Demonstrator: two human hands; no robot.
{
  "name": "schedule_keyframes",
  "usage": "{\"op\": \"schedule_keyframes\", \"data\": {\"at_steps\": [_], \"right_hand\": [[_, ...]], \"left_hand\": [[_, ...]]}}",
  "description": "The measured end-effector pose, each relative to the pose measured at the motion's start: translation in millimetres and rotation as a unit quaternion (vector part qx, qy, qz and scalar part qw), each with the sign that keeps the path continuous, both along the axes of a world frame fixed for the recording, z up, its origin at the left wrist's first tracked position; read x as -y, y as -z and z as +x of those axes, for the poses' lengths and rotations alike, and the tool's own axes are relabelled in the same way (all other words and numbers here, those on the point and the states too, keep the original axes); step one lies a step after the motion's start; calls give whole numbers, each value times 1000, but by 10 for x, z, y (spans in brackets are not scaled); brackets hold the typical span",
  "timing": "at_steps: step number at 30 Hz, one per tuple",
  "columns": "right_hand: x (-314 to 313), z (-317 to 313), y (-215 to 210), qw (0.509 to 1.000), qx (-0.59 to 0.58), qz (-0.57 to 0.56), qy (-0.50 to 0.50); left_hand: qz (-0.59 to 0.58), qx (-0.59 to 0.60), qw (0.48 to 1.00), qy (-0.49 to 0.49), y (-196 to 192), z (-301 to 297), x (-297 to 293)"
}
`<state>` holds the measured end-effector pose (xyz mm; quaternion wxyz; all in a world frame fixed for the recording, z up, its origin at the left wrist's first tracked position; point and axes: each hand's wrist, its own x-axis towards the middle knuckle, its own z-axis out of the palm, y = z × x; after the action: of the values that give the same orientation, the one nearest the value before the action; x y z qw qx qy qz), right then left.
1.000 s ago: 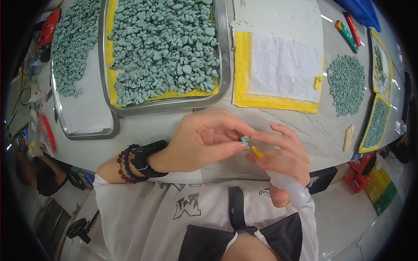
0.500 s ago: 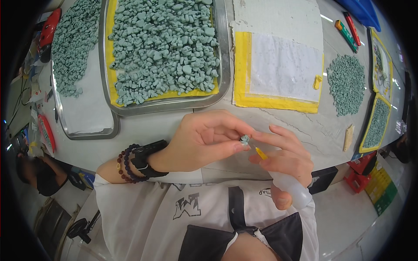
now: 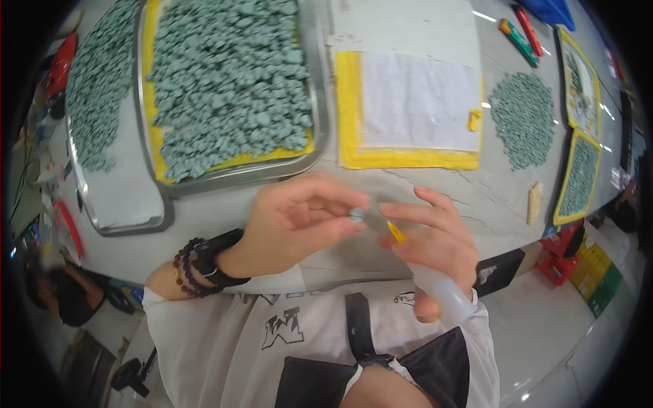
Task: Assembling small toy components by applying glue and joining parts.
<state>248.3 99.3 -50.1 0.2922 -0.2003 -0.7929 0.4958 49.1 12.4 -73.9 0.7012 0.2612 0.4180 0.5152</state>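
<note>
Between the thumb and index finger of my left hand is a small grey-green piece, partly covered by the fingertips. My right hand is wrapped round a translucent squeeze bottle. The bottle's yellow nozzle tip points toward the piece, with a gap between them. Both hands hover above the near edge of the table, in front of a metal tray heaped with similar grey-green pieces.
Right of the tray lies a white sheet with yellow tape borders. Farther right are a pile of small grey-green pieces, green and red cutter-like tools and yellow-edged trays. A second tray stands left. A person is at far left.
The view has shifted, so the table things sit farther left. My hands have drawn slightly apart, widening the gap between the nozzle tip and the piece.
</note>
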Motion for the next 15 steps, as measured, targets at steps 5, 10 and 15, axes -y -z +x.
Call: {"op": "schedule_keyframes", "data": {"at_steps": [5,10,15], "right_hand": [[-85,146,221,970,182,163,15],[-160,256,37,931,244,260,71],[-508,958,-51,852,337,222,332]], "left_hand": [[24,3,1000,13,55,-11,14],[24,-41,999,7,35,3,12],[5,-62,998,4,-19,51,-22]]}}
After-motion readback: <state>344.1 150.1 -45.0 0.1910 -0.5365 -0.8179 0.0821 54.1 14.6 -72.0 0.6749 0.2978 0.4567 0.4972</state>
